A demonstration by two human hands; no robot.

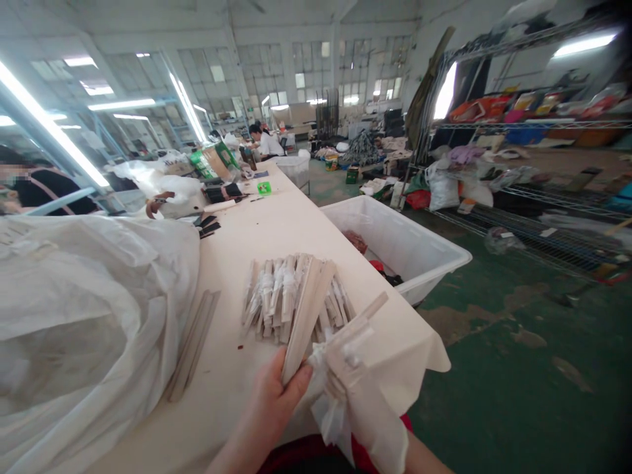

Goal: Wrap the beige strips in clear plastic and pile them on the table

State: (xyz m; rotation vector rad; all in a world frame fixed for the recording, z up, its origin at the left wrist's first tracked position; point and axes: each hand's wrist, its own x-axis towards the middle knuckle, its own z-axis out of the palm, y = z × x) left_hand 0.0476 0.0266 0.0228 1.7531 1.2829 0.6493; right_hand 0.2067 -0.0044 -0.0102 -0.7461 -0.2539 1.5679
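My left hand (pixel 286 385) is closed around a bunch of flat beige strips (pixel 307 309), held upright and fanned slightly at the top. Close beside it, my right hand (pixel 358 388), in a white glove, grips a strip bundle (pixel 363 319) with thin white plastic film (pixel 323 359) around it. The gloved fingertips are partly hidden by the film. Behind both hands lies a pile of strip bundles (pixel 269 289), several of them tied with white film. A few loose strips (pixel 195 345) rest on the table to the left.
A large white sack (pixel 162 276) covers the left of the pale table (pixel 237 395). Beyond the right edge stands a white plastic tub (pixel 439 260) with some items inside. Wire shelves (pixel 523 197) line the right. Other people (pixel 269 145) sit farther back and at left.
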